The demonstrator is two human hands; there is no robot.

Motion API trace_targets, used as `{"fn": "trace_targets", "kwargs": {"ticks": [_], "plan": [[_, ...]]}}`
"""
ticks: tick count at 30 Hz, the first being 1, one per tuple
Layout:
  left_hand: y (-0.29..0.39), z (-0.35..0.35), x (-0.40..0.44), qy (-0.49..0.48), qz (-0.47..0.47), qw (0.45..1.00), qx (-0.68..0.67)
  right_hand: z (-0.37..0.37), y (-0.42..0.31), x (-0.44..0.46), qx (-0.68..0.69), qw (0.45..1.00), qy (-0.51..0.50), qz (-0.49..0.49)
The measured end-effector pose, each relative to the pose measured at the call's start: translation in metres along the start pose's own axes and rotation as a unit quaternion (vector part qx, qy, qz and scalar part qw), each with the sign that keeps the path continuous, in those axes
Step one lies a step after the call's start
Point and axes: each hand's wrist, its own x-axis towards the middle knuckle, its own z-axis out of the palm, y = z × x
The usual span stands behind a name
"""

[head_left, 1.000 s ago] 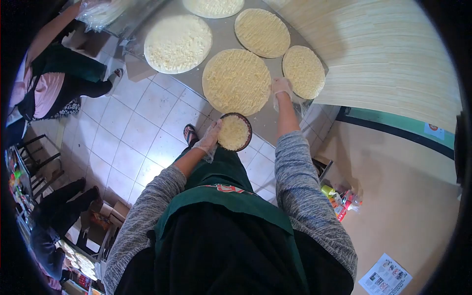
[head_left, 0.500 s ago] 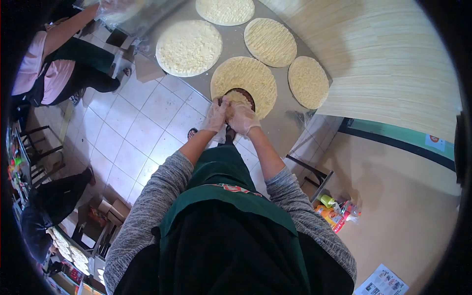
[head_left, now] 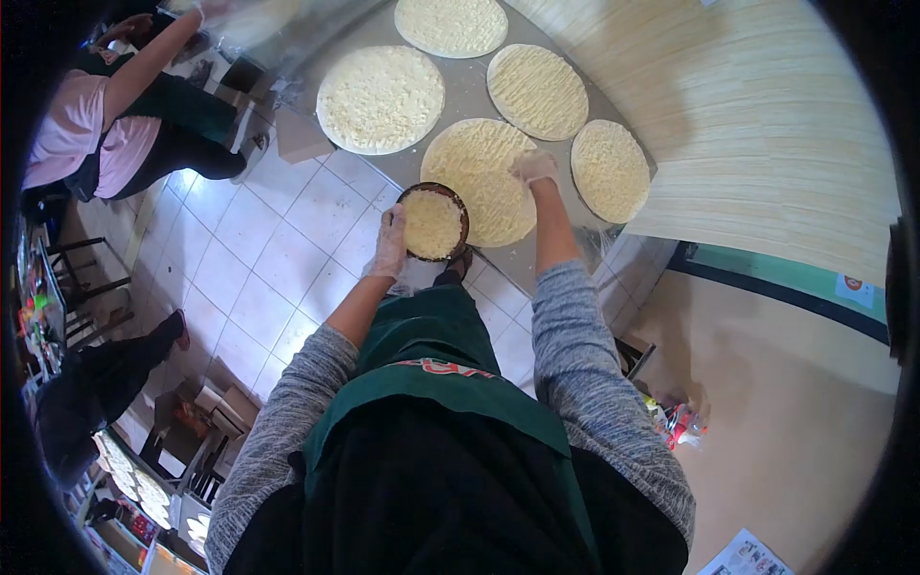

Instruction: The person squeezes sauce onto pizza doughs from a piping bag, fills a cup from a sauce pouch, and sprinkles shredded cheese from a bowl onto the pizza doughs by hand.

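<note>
In a clear glove, my left hand (head_left: 389,245) grips the left rim of a dark round bowl (head_left: 433,222) filled with pale, grated-looking topping. My gloved right hand (head_left: 536,168) is over the right part of a round flat base (head_left: 470,177) covered in the same pale topping. Its fingers are bunched and point down-left; what they hold is too small to make out. The bowl overlaps the base's lower left edge. Around it lie more topped rounds: one at left (head_left: 380,100), one at upper right (head_left: 538,92), one at right (head_left: 610,172) and one at the top (head_left: 450,26).
The rounds lie on a grey table (head_left: 513,259) beside a light wood-patterned surface (head_left: 747,125). A person in pink (head_left: 129,153) reaches over plastic at upper left. Another person's dark-clothed legs (head_left: 110,379) show at lower left, near cardboard boxes (head_left: 225,407) and a chair.
My hands have parted: the left drew the bowl left, off most of the base, while the right left the bowl and moved up-right over the base. The view shifted slightly.
</note>
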Motion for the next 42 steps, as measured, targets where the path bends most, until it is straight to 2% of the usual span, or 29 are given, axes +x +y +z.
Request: {"fn": "trace_targets", "kwargs": {"ticks": [2, 3, 5, 6, 8, 9, 11, 12, 14, 15, 17, 18, 20, 21, 23, 24, 26, 27, 29, 31, 33, 34, 36, 37, 39, 40, 41, 42], "plan": [[0.013, -0.002, -0.007, -0.024, -0.011, 0.996, -0.084, -0.011, -0.008, 0.018, -0.092, 0.99, -0.104, 0.01], [0.009, -0.004, -0.005, -0.022, -0.011, 0.996, -0.084, 0.004, -0.005, 0.029, -0.092, 0.99, -0.104, 0.008], [-0.004, -0.006, 0.004, 0.031, -0.113, 0.979, -0.168, 0.049, 0.001, 0.044, -0.001, 0.998, 0.057, -0.04], [-0.003, -0.008, 0.008, 0.033, -0.113, 0.979, -0.169, 0.038, -0.018, 0.037, -0.001, 0.998, 0.056, -0.042], [0.001, -0.013, 0.017, -0.035, -0.027, 0.984, -0.174, -0.016, -0.077, 0.006, -0.023, 0.998, -0.043, -0.026], [0.001, -0.015, 0.021, -0.032, -0.027, 0.984, -0.175, -0.022, -0.088, 0.002, -0.024, 0.998, -0.044, -0.028], [0.0, -0.019, 0.029, -0.02, -0.034, 0.983, -0.181, -0.029, -0.102, -0.004, -0.121, 0.965, -0.231, -0.011], [0.007, -0.02, 0.027, -0.019, -0.032, 0.982, -0.182, -0.02, -0.1, -0.009, -0.122, 0.966, -0.23, -0.012], [0.029, -0.02, 0.02, -0.024, -0.045, 0.969, -0.241, 0.007, -0.087, -0.021, -0.022, 0.982, -0.173, 0.077], [0.029, -0.02, 0.022, -0.023, -0.044, 0.969, -0.243, 0.005, -0.088, -0.03, -0.024, 0.982, -0.173, 0.075], [0.028, -0.021, 0.025, -0.013, -0.013, 0.965, -0.263, 0.0, -0.09, -0.046, -0.013, 0.999, -0.045, 0.001], [0.029, -0.02, 0.023, -0.012, -0.015, 0.965, -0.262, 0.011, -0.082, -0.036, -0.012, 0.999, -0.047, 0.002], [0.034, -0.018, 0.02, 0.012, -0.042, 0.973, -0.226, 0.042, -0.057, -0.005, -0.001, 0.984, -0.177, 0.009], [0.036, -0.016, 0.019, 0.01, -0.043, 0.974, -0.224, 0.041, -0.058, -0.008, 0.0, 0.984, -0.176, 0.011], [0.038, -0.013, 0.017, 0.009, -0.053, 0.968, -0.246, 0.03, -0.07, -0.018, 0.026, 0.972, -0.214, 0.096], [0.037, -0.011, 0.019, 0.008, -0.054, 0.968, -0.243, 0.016, -0.079, -0.031, 0.028, 0.971, -0.214, 0.098], [0.029, -0.007, 0.027, 0.01, -0.049, 0.972, -0.228, -0.028, -0.11, -0.067, -0.112, 0.985, -0.063, 0.113], [0.026, -0.005, 0.029, 0.011, -0.051, 0.973, -0.227, -0.041, -0.121, -0.072, -0.111, 0.985, -0.064, 0.113], [0.021, 0.005, 0.032, 0.053, -0.025, 0.997, -0.051, -0.06, -0.139, -0.08, 0.052, 0.997, -0.029, -0.042], [0.024, 0.022, 0.029, 0.034, -0.014, 0.998, -0.044, -0.063, -0.165, -0.093, 0.071, 0.988, -0.061, -0.121], [0.025, 0.035, 0.033, 0.013, 0.0, 0.999, -0.038, -0.043, -0.187, -0.103, -0.02, 0.994, 0.009, -0.108], [0.022, 0.04, 0.038, 0.015, 0.001, 1.0, -0.015, -0.039, -0.182, -0.103, -0.022, 0.994, 0.014, -0.105], [0.017, 0.044, 0.041, 0.015, 0.0, 1.0, 0.007, -0.03, -0.172, -0.107, 0.012, 0.984, -0.087, -0.156], [0.017, 0.043, 0.041, 0.0, -0.002, 1.0, 0.013, -0.028, -0.165, -0.109, 0.011, 0.984, -0.086, -0.153], [0.016, 0.046, 0.041, -0.018, -0.004, 1.0, 0.021, -0.03, -0.15, -0.113, 0.166, 0.96, -0.07, -0.215], [0.015, 0.05, 0.041, 0.004, 0.017, 0.998, 0.065, -0.035, -0.142, -0.113, 0.166, 0.96, -0.069, -0.213], [0.014, 0.052, 0.042, 0.026, 0.038, 0.993, 0.108, -0.041, -0.134, -0.111, 0.327, 0.931, -0.125, -0.102], [0.017, 0.052, 0.04, 0.027, 0.038, 0.993, 0.108, -0.048, -0.125, -0.109, 0.473, 0.863, -0.178, 0.012]]}}
